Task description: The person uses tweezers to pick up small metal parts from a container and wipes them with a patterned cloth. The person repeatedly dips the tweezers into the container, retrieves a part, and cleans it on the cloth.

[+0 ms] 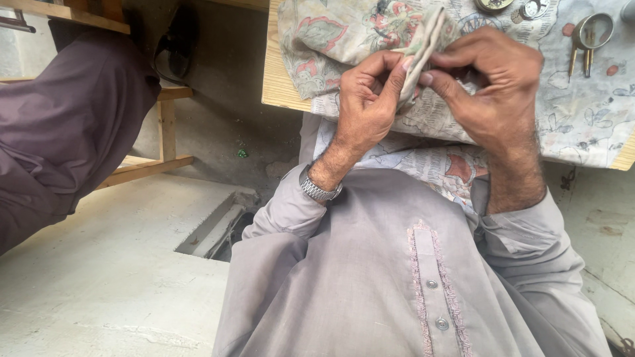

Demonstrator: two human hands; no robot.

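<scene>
No packages, labels, signs or screens are to be seen in this view. No box, wrapper, tag, poster or display is shown anywhere, from the wooden furniture at 10 o'clock to the small metal things at 1 o'clock.

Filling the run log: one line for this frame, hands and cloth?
left hand: pinches fold of printed cloth | right hand: pinches same fold | cloth: covers wooden table | nearby: keys
</scene>
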